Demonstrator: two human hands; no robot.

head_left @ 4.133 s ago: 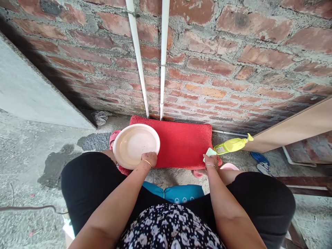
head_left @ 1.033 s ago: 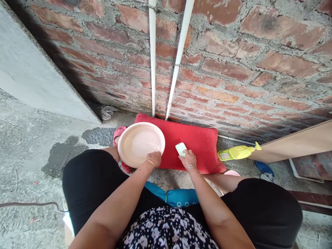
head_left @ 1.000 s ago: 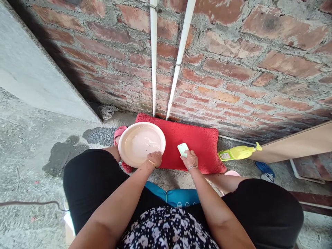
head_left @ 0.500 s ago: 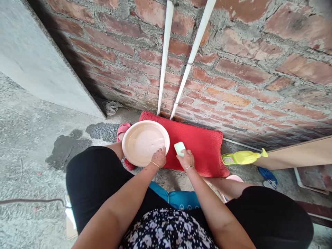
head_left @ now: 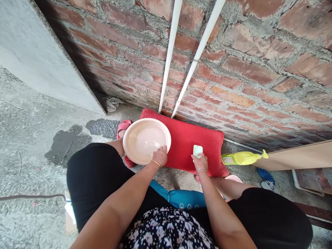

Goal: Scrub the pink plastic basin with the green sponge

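Observation:
A pale pink basin (head_left: 126,138) of water stands on the left part of a red mat (head_left: 178,138). My left hand (head_left: 160,156) reaches over its near right rim, fingers stretched and held loosely at the water; I see nothing in them. Further right, my right hand (head_left: 201,162) is closed round the near end of what looks like a pale green scrub brush (head_left: 197,150), flat and rounded with a small hole at its far end. It is over the right half of the mat, its underside hidden.
A yellow pump bottle (head_left: 242,158) lies right of the mat. Behind rise a brick wall (head_left: 233,97) and two white pipes (head_left: 190,74). A grey slab (head_left: 59,62) leans at the left, and a brown board (head_left: 298,154) at the right. Blue slippers (head_left: 267,178) lie near the board.
My right hand has moved to the right across the mat with the scrub brush. My left hand stays at the basin's right rim. The view has shifted slightly.

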